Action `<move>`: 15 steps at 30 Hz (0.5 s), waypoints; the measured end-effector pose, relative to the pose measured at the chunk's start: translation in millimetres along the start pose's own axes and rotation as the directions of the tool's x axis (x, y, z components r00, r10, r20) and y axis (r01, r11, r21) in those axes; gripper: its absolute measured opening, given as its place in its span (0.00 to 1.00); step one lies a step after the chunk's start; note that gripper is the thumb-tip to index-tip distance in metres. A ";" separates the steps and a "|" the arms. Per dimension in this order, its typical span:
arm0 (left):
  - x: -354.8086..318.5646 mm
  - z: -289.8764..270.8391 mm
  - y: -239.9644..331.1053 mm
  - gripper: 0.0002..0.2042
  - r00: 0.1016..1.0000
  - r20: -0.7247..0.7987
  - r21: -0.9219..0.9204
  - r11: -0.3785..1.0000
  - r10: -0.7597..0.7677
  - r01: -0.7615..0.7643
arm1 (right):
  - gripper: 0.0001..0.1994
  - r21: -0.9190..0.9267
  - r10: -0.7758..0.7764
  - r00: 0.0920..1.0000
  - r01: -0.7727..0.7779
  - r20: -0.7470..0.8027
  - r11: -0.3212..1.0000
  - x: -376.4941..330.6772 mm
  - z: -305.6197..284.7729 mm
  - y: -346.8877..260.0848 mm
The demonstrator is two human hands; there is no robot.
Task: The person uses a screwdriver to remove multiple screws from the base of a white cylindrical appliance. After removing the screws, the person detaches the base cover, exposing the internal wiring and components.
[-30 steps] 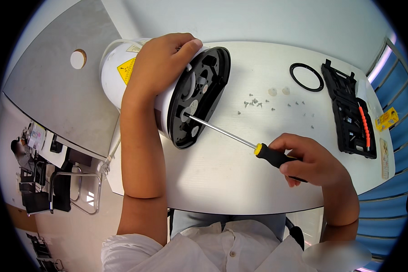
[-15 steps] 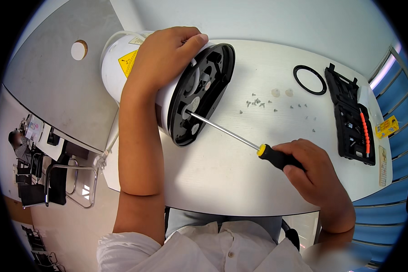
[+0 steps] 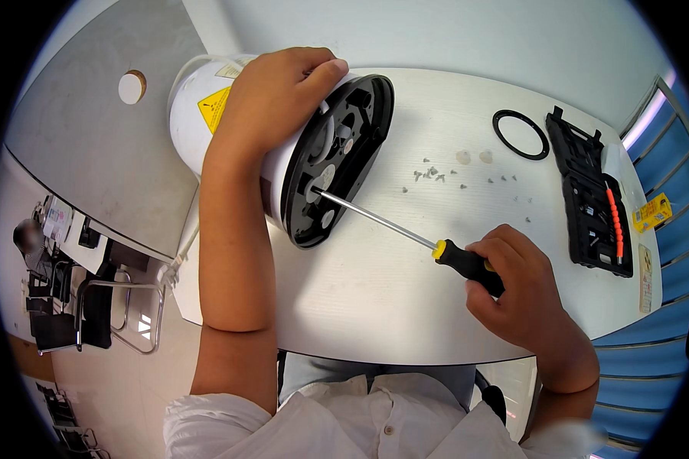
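Observation:
A white rounded appliance [image 3: 187, 107] with a yellow warning label lies on its side at the left of the table, its black underside [image 3: 348, 164] facing right. My left hand [image 3: 287, 88] is laid over its top, fingers curled at the rim, holding it. In my right hand [image 3: 517, 287] is a screwdriver [image 3: 467, 264] with a black and yellow handle, held between thumb and fingers. Its long shaft slants up to the left, and the tip sits in a recess of the black underside. Whether a screw is under the tip cannot be made out.
Several small screws [image 3: 432, 174] lie scattered on the white table [image 3: 390, 321]. Right of them are a black ring [image 3: 520, 135], an open black tool case [image 3: 589, 206] with an orange flexible shaft [image 3: 615, 222], and a yellow box [image 3: 652, 213]. A person sits in the far left background.
My right hand has shifted its grip on the screwdriver handle, with the thumb and fingers farther apart. The tip stays in the same recess; my left hand stays on the appliance.

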State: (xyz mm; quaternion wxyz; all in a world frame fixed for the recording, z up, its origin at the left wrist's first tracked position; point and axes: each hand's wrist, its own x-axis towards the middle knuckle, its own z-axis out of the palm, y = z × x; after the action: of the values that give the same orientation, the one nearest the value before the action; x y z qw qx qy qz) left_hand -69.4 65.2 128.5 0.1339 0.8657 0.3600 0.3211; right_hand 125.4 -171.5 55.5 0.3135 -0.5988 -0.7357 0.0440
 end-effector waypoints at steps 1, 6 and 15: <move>0.2 1.3 -0.8 0.19 0.999 -0.023 0.006 1.000 0.027 -0.027 | 0.18 -0.006 -0.007 1.000 0.007 0.024 1.000 0.1 -1.6 1.3; -0.3 3.5 -2.1 0.20 0.997 -0.051 0.015 0.998 0.060 -0.060 | 0.14 -0.015 0.061 0.990 -0.059 0.128 0.998 8.4 -10.9 -3.6; 0.1 3.8 -3.6 0.20 0.998 -0.038 -0.034 0.998 0.052 -0.053 | 0.14 -0.207 -0.019 0.995 -0.001 -0.094 0.978 3.3 -5.6 0.7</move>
State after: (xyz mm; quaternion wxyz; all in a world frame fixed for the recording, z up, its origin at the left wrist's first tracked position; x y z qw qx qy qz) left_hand -68.8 67.9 124.0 0.1338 0.8664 0.3339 0.3465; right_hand 128.6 -170.0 61.0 0.2844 -0.6264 -0.7231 -0.0628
